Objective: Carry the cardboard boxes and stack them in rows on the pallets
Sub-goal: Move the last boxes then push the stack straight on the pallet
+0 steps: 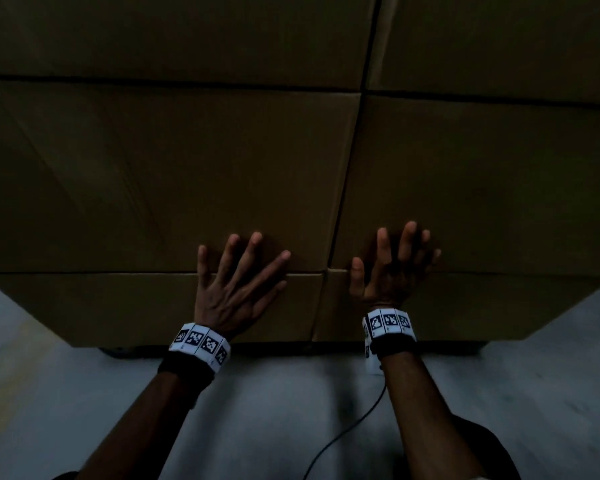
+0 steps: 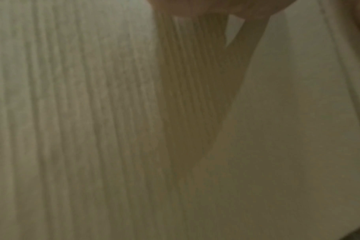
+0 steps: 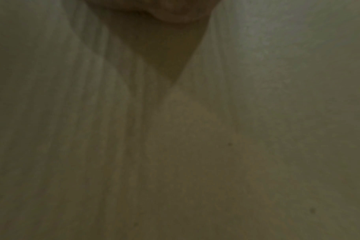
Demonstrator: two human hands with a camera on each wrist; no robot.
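Brown cardboard boxes stand stacked in front of me in dim light. My left hand lies flat with spread fingers against the left-hand box, across the seam to the box below. My right hand lies flat with straight fingers on the right-hand box, just right of the vertical gap between the two columns. Neither hand grips anything. Both wrist views show only blurred cardboard close up: the left box face and the right box face.
More boxes sit in the row above. Grey concrete floor lies under my arms. A dark strip, perhaps the pallet, shows under the bottom boxes. A thin black cable hangs from my right wrist.
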